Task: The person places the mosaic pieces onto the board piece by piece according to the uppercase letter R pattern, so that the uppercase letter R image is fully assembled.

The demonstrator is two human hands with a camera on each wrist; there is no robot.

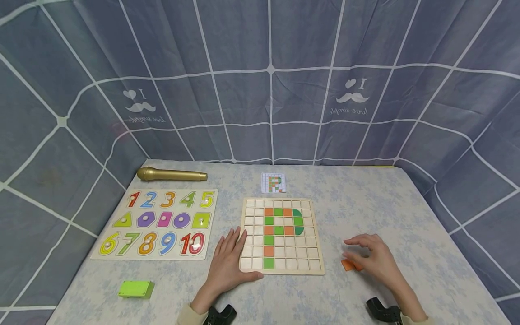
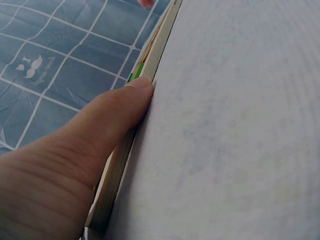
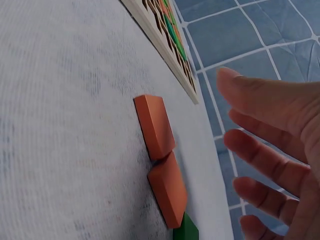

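A wooden grid board lies mid-table, its orange and green tiles forming a P. Against its left side rests my left hand, fingers spread. In the left wrist view the thumb touches the front edge of the board. To the board's right, my right hand hovers over loose orange tiles. The right wrist view shows its fingers and thumb apart with nothing between them. Two orange tiles lie end to end there, beside a green piece partly out of frame.
Behind the board lies a small pattern card showing a tiled R. Left of it are a number-and-shape puzzle board, a gold microphone and a bright green block. A tiled-print curtain surrounds the table.
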